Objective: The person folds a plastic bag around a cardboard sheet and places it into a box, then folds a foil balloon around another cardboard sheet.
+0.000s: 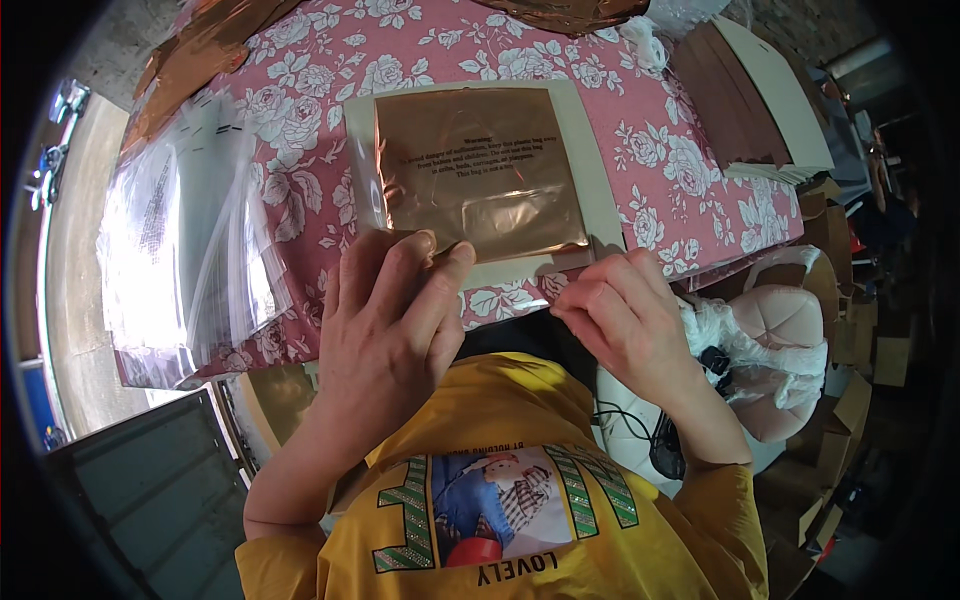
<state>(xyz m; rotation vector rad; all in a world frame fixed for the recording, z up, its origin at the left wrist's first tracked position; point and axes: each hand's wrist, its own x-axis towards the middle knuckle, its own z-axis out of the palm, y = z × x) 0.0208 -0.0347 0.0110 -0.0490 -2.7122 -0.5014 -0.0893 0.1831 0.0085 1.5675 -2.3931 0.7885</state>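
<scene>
Copper-coloured packet lies flat, directly ahead of your left hand and ahead and to the left of your right hand. Its surface is shiny, creased toward the near right, with a block of dark print across the middle. Under it is a pale board, larger than the packet, so a margin shows along the far and right sides.

Left hand: palm down, fingers bent and a little apart, tips at the packet's near left edge. You appear to touch it there; I cannot tell whether the fingers pinch it.

Right hand: thumb and index tips drawn together at the desk's near edge, just beyond the board's near right corner. I cannot tell whether anything thin sits between them.

Surroundings: the desk beneath the work wears a pink cloth with white flowers. Left of your left hand, near the desk's left side, lies a pile of clear plastic bags; beyond them, crumpled copper-coloured film. Far ahead and right of your right hand stands a stack of brown and cream boards, with a white string bundle just left of it.
</scene>
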